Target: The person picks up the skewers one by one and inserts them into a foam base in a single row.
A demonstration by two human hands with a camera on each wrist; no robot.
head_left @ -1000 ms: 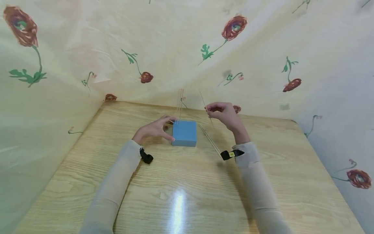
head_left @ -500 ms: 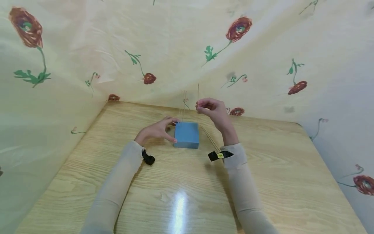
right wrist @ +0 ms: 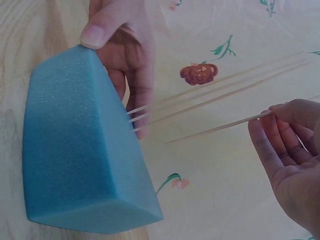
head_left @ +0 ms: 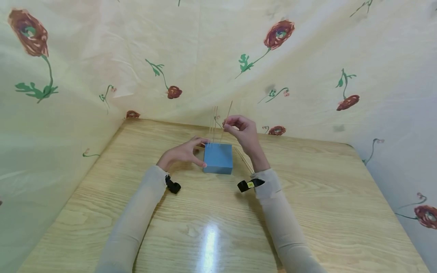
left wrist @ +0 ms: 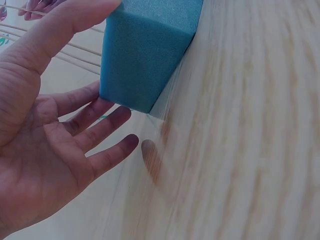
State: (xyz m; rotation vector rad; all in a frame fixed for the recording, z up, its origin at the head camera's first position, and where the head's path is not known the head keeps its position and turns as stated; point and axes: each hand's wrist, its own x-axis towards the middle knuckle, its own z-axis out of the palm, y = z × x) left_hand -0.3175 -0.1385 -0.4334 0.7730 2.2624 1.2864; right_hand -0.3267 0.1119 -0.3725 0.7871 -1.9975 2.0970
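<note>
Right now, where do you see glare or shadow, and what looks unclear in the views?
Head view: a bright glare streak on the table, and a shadow beside the right sleeve; left wrist view: a dark patch near the left hand, shadow or reflection; right wrist view: the inserted sticks look faint toward their far ends.

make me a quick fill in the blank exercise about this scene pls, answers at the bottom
The left hand holds the blue block on a wooden ____.
Exactly ____ thin sticks stand in the block.
One further stick is pinched in the person's ____.

Missing words: table; three; right hand.
</note>
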